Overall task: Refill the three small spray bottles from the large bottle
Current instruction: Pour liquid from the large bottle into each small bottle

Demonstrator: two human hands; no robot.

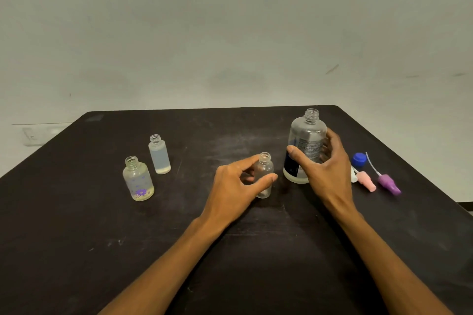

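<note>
Three small uncapped bottles stand on the dark table (pixel 230 250). At the left is one with purple flowers (pixel 138 181), and behind it a taller frosted one (pixel 159 155) with a little liquid at the bottom. My left hand (pixel 238 186) curls around the third, a clear small bottle (pixel 265 169) in the middle, with the thumb in front and the index finger at its neck. My right hand (pixel 325 169) grips the large clear bottle (pixel 307 140), which stands upright and uncapped just right of it, with liquid low inside.
To the right of the large bottle lie a blue cap (pixel 358 160), a white spray head (pixel 354 176), a pink spray head (pixel 366 181) and a purple spray head (pixel 388 183) with its dip tube. The table's right edge runs close behind them. A wall socket (pixel 33 135) is at far left.
</note>
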